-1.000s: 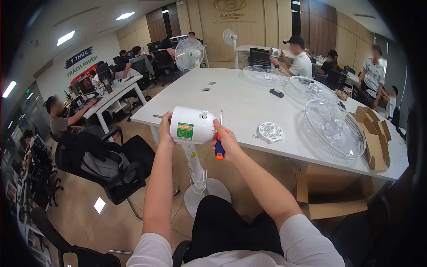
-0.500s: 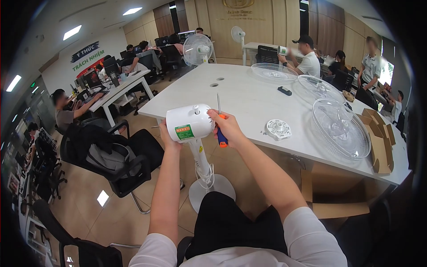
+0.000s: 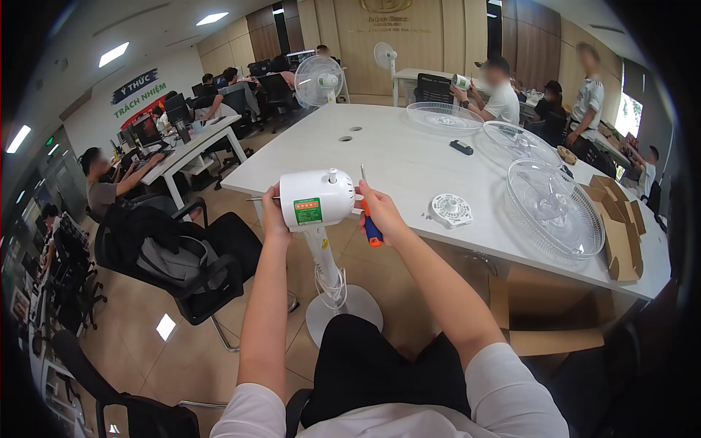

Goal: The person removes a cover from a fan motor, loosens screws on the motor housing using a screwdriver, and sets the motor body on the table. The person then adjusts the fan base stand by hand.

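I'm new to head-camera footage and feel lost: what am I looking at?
There is no robot here, only a person's bare hands, and every picture comes from one camera worn on the head, looking forward and down. The left hand holds a white fan motor housing above a stand. The right hand grips a screwdriver, shaft upward. On the white table lie round fan guards, a slotted white part, a small black object and opened cardboard.

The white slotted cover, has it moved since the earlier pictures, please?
No, the white slotted cover lies in the same place on the table, left of the nearest fan guard.
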Demonstrator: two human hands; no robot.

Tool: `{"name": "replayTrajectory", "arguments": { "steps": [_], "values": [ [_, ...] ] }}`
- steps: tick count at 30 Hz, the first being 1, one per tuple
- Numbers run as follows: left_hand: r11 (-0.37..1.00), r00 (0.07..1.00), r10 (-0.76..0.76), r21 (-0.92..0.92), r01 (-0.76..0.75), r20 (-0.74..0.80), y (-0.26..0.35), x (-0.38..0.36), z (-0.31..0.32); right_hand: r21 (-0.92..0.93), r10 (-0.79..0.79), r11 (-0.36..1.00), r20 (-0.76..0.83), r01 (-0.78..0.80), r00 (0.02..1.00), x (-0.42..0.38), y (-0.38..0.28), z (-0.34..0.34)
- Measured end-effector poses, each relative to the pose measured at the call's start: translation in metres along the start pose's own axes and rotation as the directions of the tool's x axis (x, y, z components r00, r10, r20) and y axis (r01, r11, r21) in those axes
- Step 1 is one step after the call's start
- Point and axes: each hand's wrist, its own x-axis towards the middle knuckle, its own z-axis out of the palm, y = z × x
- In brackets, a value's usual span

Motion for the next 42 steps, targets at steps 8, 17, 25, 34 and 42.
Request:
{"name": "replayTrajectory", "arguments": {
  "steps": [8,17,25,34,42],
  "values": [
    [0.999,0.995,-0.041,0.004,0.041,0.095,-0.016,0.029,-0.010,-0.497,-0.019,0.857,0.231,0.134,0.973,-0.007,0.008,-0.068],
    [0.996,0.973,-0.052,-0.066,0.068,0.225,-0.011,0.042,-0.032,-0.609,-0.283,0.578,0.475,0.544,0.833,-0.061,-0.026,-0.082],
    [0.960,0.853,-0.118,-0.162,0.230,0.509,-0.020,0.062,-0.046,-0.647,-0.325,0.493,0.483,0.582,0.813,-0.069,-0.036,-0.085],
    [0.941,0.753,-0.044,-0.226,0.253,0.657,-0.032,0.076,-0.062,-0.686,-0.316,0.389,0.527,0.615,0.789,-0.068,-0.038,-0.070],
    [0.988,0.872,-0.029,-0.119,0.099,0.488,-0.044,0.101,-0.083,-0.783,0.176,0.615,0.252,0.093,0.952,-0.073,-0.074,-0.048]
  ]
}}
